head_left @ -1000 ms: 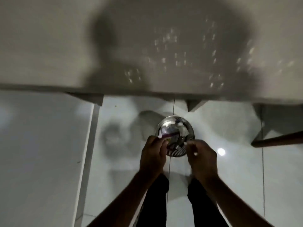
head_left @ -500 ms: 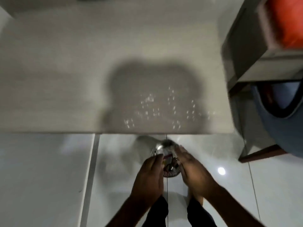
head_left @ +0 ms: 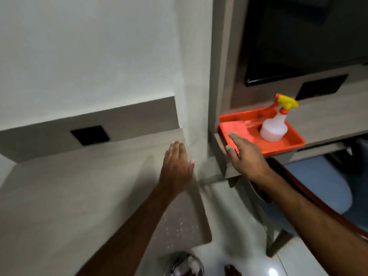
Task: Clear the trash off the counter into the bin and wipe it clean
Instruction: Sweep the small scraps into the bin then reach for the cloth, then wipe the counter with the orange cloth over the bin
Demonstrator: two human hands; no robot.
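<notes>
The grey counter point(head_left: 79, 196) fills the lower left. My left hand point(head_left: 176, 168) hovers flat over its right end, fingers apart, holding nothing. My right hand point(head_left: 246, 156) stretches to the near left corner of an orange tray point(head_left: 286, 142) on a shelf to the right, fingers extended and empty. On the tray lie an orange cloth point(head_left: 235, 128) and a white spray bottle point(head_left: 273, 128) with a yellow trigger. The shiny metal bin point(head_left: 186, 264) with trash inside stands on the floor at the bottom edge.
A black wall socket point(head_left: 89, 135) sits in the counter's backsplash. A wooden shelf unit point(head_left: 223, 76) rises right of the counter, with a dark screen point(head_left: 298, 36) above. A blue chair point(head_left: 322, 188) stands under the shelf. The floor is glossy white tile point(head_left: 239, 246).
Both hands left the bin on the floor and rose to counter height. The view swung up from the floor to the counter and the orange tray. My right hand reached the tray.
</notes>
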